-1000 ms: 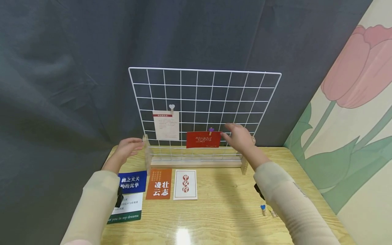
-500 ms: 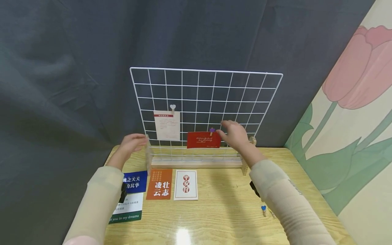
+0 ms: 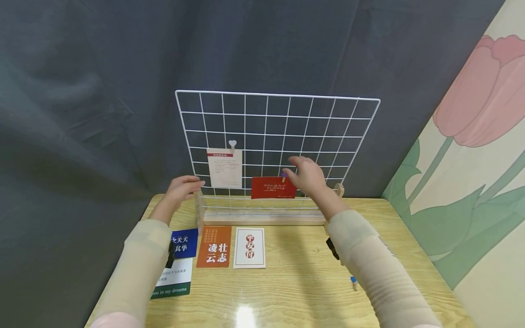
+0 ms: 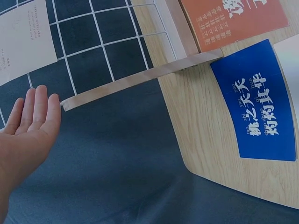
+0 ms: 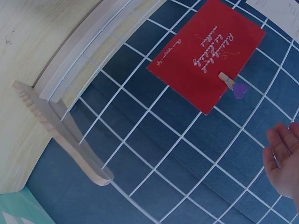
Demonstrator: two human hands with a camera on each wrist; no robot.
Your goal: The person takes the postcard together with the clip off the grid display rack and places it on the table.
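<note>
A white wire grid stands in wooden feet on the table. On it hang a white card under a white heart clip and a red card under a purple heart clip. My left hand is by the grid's left edge, fingers extended, holding nothing; the left wrist view shows the hand near the wooden foot. My right hand is in front of the grid beside the purple clip. In the right wrist view that hand is apart from the clip and holds nothing.
On the wooden table lie an orange card, a white card with red print, a blue card and a green-edged card. A blue clip lies by the right sleeve. A dark curtain hangs behind.
My right hand has moved left and slightly up, toward the purple clip, and partly covers it in the head view. My left hand has shifted right and slightly up. The hung cards have stayed put.
</note>
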